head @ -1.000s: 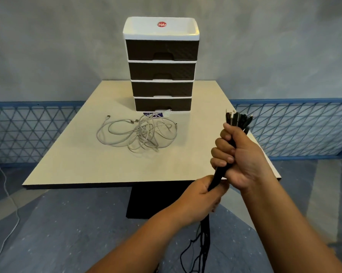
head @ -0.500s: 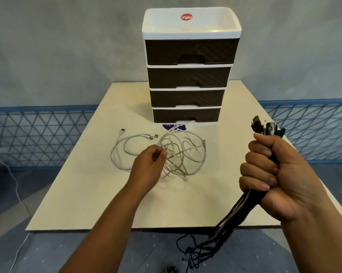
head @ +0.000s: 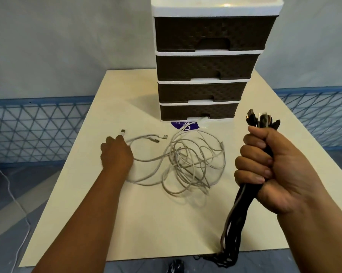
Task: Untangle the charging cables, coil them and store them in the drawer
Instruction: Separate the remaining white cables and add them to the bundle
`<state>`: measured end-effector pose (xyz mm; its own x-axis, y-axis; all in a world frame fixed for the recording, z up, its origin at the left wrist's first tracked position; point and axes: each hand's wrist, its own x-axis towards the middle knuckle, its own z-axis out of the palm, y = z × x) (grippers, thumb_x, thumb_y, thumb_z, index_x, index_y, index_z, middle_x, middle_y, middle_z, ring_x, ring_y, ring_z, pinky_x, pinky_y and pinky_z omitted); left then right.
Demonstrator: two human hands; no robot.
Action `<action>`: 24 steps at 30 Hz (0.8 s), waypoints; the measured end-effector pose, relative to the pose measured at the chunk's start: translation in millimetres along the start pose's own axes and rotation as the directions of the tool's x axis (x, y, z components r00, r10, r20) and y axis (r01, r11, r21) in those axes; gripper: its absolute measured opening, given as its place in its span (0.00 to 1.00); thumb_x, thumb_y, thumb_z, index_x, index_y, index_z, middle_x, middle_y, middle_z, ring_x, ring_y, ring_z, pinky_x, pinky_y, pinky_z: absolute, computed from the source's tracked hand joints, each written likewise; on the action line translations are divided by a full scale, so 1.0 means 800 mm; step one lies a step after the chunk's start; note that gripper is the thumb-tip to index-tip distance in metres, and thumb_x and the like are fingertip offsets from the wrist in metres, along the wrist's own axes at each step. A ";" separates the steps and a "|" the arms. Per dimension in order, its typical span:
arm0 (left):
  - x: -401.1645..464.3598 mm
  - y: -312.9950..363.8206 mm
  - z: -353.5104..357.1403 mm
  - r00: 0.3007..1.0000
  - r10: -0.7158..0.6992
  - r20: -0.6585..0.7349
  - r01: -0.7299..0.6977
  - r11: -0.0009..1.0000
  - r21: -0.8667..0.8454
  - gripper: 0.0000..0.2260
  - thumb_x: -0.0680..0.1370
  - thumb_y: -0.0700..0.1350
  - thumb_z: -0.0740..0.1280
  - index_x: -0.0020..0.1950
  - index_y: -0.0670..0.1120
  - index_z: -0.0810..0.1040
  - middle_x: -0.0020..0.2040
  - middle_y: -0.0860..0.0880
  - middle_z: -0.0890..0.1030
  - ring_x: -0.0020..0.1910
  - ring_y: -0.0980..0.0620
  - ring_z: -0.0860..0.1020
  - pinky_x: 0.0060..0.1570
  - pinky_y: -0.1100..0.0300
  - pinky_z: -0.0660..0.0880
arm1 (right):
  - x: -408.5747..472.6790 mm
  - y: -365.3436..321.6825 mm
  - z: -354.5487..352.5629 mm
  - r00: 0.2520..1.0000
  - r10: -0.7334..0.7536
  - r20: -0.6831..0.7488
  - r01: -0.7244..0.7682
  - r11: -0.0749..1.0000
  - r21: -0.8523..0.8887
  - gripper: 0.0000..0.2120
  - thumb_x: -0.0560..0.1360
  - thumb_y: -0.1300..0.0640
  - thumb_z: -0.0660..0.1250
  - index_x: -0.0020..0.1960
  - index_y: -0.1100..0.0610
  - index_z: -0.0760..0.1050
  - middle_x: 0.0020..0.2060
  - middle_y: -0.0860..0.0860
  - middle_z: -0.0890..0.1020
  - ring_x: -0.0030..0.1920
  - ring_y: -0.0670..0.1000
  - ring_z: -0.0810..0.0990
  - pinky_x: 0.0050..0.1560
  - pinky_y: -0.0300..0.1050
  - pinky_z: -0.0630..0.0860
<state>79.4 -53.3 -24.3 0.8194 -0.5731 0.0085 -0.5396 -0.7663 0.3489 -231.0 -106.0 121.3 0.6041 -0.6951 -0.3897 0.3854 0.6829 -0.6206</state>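
Note:
A tangle of white charging cables (head: 187, 164) lies on the cream table (head: 146, 223), in front of a brown-and-white drawer unit (head: 207, 67) whose drawers are all closed. My left hand (head: 116, 154) rests on the leftmost white cable, fingertips pinching it just below its plug (head: 122, 132). My right hand (head: 274, 170) is a fist around a bundle of black cables (head: 237, 219); their plugs stick up above my fist and the cords hang down past the table's front edge.
A purple sticker (head: 185, 125) lies under the drawer unit's front. Blue lattice fencing (head: 38, 133) runs behind the table on both sides. A white cord (head: 10, 196) trails on the floor at left. A shoe (head: 176, 267) shows below the table edge.
My left hand let go of the black bundle, reached to the white cables, then slid left to the end plug. The view moved closer to the table; the right fist kept the black cables.

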 end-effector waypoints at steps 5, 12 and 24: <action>0.016 0.000 0.006 0.997 0.076 0.019 -0.076 0.997 -0.029 0.06 0.78 0.37 0.62 0.53 0.38 0.75 0.52 0.38 0.78 0.51 0.38 0.77 0.44 0.53 0.69 | 0.017 0.006 0.010 1.000 0.005 -0.031 -0.005 1.000 -0.009 0.17 0.74 0.53 0.62 0.30 0.51 0.60 0.20 0.45 0.55 0.18 0.43 0.54 0.20 0.36 0.49; -0.011 0.053 -0.086 0.971 0.236 -0.043 -0.214 0.772 -0.599 0.04 0.83 0.40 0.56 0.53 0.44 0.70 0.44 0.46 0.79 0.41 0.48 0.78 0.43 0.54 0.74 | 0.024 0.006 0.021 0.999 0.000 -0.037 -0.002 0.999 -0.042 0.17 0.74 0.53 0.64 0.29 0.52 0.64 0.21 0.45 0.54 0.19 0.43 0.53 0.23 0.36 0.48; -0.182 0.143 -0.136 0.693 0.702 -0.164 -0.513 0.320 -0.796 0.03 0.82 0.46 0.59 0.49 0.52 0.69 0.38 0.51 0.77 0.37 0.54 0.76 0.37 0.64 0.72 | 0.020 0.010 0.053 0.946 -0.317 -0.064 0.294 0.927 -0.234 0.13 0.76 0.51 0.69 0.47 0.61 0.82 0.25 0.48 0.55 0.25 0.45 0.52 0.24 0.39 0.52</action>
<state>-80.5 -26.1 116.2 0.2206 -0.8873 0.4050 -0.4394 0.2803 0.8534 -188.8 -102.6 138.8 0.4054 -0.8883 -0.2157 0.3714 0.3757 -0.8491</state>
